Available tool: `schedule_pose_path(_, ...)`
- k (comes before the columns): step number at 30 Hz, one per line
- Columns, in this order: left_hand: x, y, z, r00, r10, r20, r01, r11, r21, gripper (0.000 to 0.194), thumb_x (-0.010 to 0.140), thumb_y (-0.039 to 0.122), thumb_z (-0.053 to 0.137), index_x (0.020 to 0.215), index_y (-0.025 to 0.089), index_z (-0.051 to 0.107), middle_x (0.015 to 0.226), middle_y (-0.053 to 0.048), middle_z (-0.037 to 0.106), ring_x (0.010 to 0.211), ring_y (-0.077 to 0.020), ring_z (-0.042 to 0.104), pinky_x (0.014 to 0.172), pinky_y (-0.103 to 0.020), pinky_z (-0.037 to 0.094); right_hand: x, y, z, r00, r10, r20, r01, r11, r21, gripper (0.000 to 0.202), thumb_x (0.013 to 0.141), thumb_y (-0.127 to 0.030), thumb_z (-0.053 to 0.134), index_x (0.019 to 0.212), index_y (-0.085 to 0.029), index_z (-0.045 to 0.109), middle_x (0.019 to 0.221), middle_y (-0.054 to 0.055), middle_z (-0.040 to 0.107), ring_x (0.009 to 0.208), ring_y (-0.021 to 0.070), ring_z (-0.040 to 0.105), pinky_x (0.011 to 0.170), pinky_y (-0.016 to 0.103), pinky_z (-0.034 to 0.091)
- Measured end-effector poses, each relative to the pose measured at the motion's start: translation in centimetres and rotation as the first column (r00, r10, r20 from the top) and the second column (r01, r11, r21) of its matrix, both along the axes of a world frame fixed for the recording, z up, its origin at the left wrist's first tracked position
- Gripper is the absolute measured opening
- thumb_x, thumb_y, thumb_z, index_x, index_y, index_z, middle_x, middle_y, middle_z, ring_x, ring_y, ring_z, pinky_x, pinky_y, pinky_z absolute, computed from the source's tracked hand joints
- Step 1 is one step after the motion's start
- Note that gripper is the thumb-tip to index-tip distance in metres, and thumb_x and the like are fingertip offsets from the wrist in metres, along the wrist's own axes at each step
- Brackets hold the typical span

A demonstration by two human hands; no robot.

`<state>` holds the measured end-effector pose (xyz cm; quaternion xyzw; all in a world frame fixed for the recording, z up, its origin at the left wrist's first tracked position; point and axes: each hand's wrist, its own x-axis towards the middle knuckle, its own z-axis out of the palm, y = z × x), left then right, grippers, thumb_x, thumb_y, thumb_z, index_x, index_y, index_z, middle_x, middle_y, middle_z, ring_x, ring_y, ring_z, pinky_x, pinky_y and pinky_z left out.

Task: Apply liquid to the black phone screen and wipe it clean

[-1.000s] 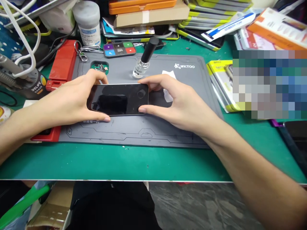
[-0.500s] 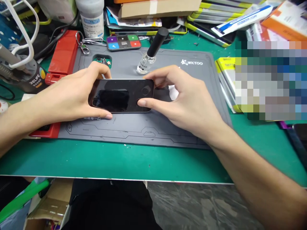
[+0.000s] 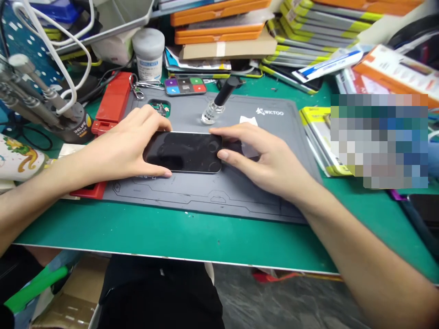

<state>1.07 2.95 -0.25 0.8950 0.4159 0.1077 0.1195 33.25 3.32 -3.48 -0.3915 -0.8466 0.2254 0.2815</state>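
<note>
A black smartphone [image 3: 185, 153] with a dark, glossy screen lies lengthwise across the grey work mat [image 3: 192, 194]. My left hand [image 3: 137, 141] is closed around its left end, thumb along the near edge and fingers at the far edge. At the right end, my right hand [image 3: 260, 157] has its thumb against the short edge and its forefinger at the far corner. Behind the phone stands a small clear bottle [image 3: 209, 112] with a tall black cap. A white scrap [image 3: 248, 120] and a dark flat piece show partly behind my right hand.
To the left are a red folding holder [image 3: 111, 103] and a RELIFE tool cup [image 3: 75, 123]. Behind the mat stand a paste jar [image 3: 149, 55] and stacked orange boxes [image 3: 219, 34]. Yellow-edged packages [image 3: 315, 132] lie on the right. The green table's front edge [image 3: 171, 262] runs below.
My right thumb has slid from the screen's face to the phone's right edge. The camera view has shifted, showing more of the table's back. My left hand keeps its grip.
</note>
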Motion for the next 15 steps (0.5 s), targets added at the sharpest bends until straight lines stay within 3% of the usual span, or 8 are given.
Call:
schedule_pose_path(5,-0.13,-0.29,-0.26,0.999,0.011,-0.049,-0.009,0.999,0.033,0.070,0.091,0.072,0.072,0.136,0.018,0.064,0.140,-0.016,0.058,0.133,-0.0383,0.054,0.118,-0.054,0.044,-0.20,0.12,-0.39,0.986,0.115,0.124,-0.126,0.989,0.084,0.074,0.092,-0.063,0.078,0.153,-0.024,0.062,0.149,0.018,0.066,0.139,0.0394,0.061,0.119,0.061,0.050)
schedule_pose_path(10,-0.45,-0.12,-0.14,0.999,-0.026,-0.031,0.026,1.000,-0.005,0.072,0.094,0.073,0.067,0.142,0.019,0.065,0.141,-0.014,0.058,0.132,-0.0346,0.054,0.118,-0.048,0.044,-0.06,-0.18,-0.02,0.974,0.124,0.189,-0.155,0.975,0.160,0.061,0.101,-0.052,0.072,0.153,-0.022,0.062,0.147,0.018,0.068,0.136,0.0365,0.066,0.113,0.058,0.057)
schedule_pose_path(15,-0.41,0.04,-0.11,0.997,-0.067,-0.040,0.068,0.997,0.034,0.063,0.105,0.063,0.058,0.154,0.024,0.060,0.144,-0.013,0.061,0.133,-0.0322,0.057,0.117,-0.048,0.046,0.59,-0.75,0.41,0.960,0.134,0.245,-0.222,0.899,0.377,0.030,0.105,-0.021,0.067,0.134,-0.019,0.074,0.143,0.015,0.074,0.127,0.0294,0.074,0.107,0.046,0.063)
